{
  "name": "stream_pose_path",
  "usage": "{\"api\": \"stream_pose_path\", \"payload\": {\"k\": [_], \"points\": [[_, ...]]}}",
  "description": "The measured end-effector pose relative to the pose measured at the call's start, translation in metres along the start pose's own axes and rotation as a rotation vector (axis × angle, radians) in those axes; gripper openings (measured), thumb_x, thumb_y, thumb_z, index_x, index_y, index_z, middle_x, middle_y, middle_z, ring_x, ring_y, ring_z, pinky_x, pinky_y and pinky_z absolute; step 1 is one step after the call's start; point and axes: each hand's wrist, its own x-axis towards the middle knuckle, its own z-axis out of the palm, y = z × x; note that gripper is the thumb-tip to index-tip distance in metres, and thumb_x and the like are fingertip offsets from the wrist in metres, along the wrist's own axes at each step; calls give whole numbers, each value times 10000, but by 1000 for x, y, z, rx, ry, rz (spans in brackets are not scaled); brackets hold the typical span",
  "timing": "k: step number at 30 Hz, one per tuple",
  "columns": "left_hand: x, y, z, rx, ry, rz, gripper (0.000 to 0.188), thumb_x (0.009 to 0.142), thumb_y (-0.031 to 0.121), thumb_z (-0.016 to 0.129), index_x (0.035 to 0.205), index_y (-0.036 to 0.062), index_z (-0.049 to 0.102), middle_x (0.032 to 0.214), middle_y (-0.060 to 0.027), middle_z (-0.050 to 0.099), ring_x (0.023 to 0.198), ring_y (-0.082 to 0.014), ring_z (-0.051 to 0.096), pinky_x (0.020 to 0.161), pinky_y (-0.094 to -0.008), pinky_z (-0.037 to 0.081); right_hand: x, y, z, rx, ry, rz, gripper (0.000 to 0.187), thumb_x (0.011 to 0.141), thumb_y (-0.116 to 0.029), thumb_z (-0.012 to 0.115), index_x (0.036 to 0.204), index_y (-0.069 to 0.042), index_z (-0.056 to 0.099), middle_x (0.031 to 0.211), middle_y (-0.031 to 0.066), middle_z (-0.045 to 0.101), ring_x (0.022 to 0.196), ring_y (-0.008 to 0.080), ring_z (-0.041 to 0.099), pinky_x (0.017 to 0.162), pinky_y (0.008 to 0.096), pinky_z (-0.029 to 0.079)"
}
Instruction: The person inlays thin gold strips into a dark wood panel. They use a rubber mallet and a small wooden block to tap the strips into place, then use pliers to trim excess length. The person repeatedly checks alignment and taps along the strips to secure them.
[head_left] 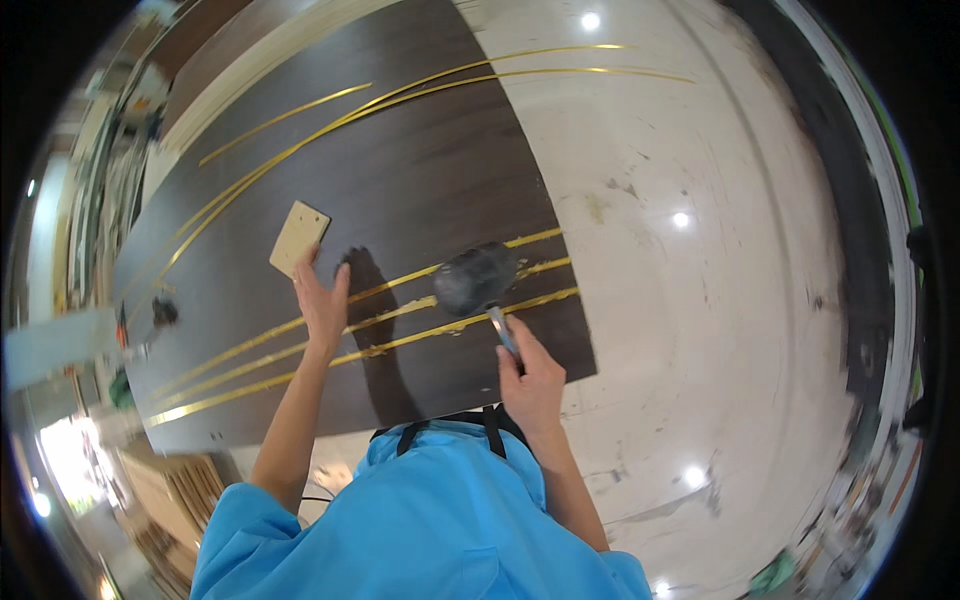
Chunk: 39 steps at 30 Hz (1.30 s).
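Observation:
A black-headed rubber mallet [475, 281] is in my right hand [535, 378], which is wrapped round its metal-looking handle. Its head, a little blurred, hangs over the right ends of three gold strips on a dark brown wood-grain panel [420, 180]. My left hand [324, 305] holds a flat, pale wooden block [299, 238] by its near edge, with the thumb apart from the block. The nearest gold strip [255, 387] runs across the panel close to my body. Ragged yellowish bits lie along the three strips, mostly toward the right.
Long loose gold strips [290, 152] lie across the far part of the panel, beyond its right edge. A small dark object [165, 311] sits near the panel's left edge. Pale, scuffed floor [700, 300] spreads to the right. Stacked boards [175, 490] stand at lower left.

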Motion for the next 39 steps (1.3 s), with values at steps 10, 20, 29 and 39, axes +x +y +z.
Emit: {"api": "stream_pose_path", "payload": {"k": [10,20,29,39], "points": [[-237,227,47,-422,-256,-671,272,1011,68,750,1263,22,658,1029,-63,716,894,-141,671,828,-320,560,263,67,18,-339,-524,-595,327,987,-194,714,1308,-186,651,922,130,697,849,391,722,709,524,581],[-244,275,110,-277,168,-849,163,1058,180,725,1107,26,705,865,-71,728,743,-134,666,689,-317,536,398,56,124,-343,-460,-1185,318,995,-254,732,1305,-191,711,1051,78,742,1087,293,698,893,446,586],[-246,305,132,-393,496,-993,197,1072,227,717,1104,34,696,823,-35,676,759,-113,616,699,-299,504,289,138,-19,8,-724,139,257,1041,-259,707,1084,-6,713,882,81,726,769,160,697,740,335,567],[-471,390,202,-399,284,-1392,271,1057,241,692,1159,-9,714,940,-114,757,823,-167,706,767,-333,579,275,172,-35,341,-1051,359,234,1039,-242,744,1008,-12,719,864,69,738,708,146,698,672,298,581]]}}
